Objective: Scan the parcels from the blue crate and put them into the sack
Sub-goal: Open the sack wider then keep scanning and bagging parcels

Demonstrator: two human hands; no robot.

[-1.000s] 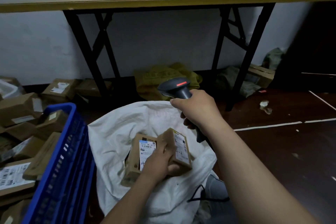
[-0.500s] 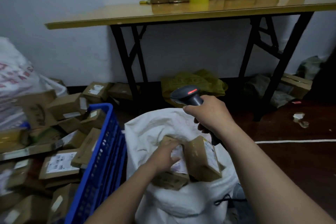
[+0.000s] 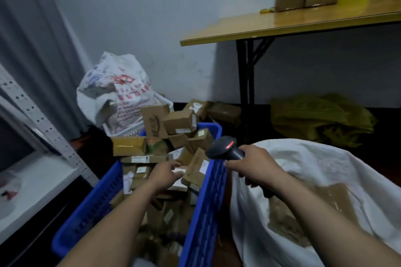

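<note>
Left hand (image 3: 166, 174): centre frame, over the parcels (image 3: 180, 123) in the blue crate (image 3: 205, 212); grip apart, contact with them unclear.
Right hand (image 3: 253, 168): grip clamped on the scanner (image 3: 223, 149).
Sack (image 3: 314, 165): lower right, beside the crate.

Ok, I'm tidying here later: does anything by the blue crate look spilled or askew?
Yes. The parcels are heaped above the far rim of the blue crate, tilted every way, and a few boxes lie loose on the floor behind it, by the table leg.
</note>
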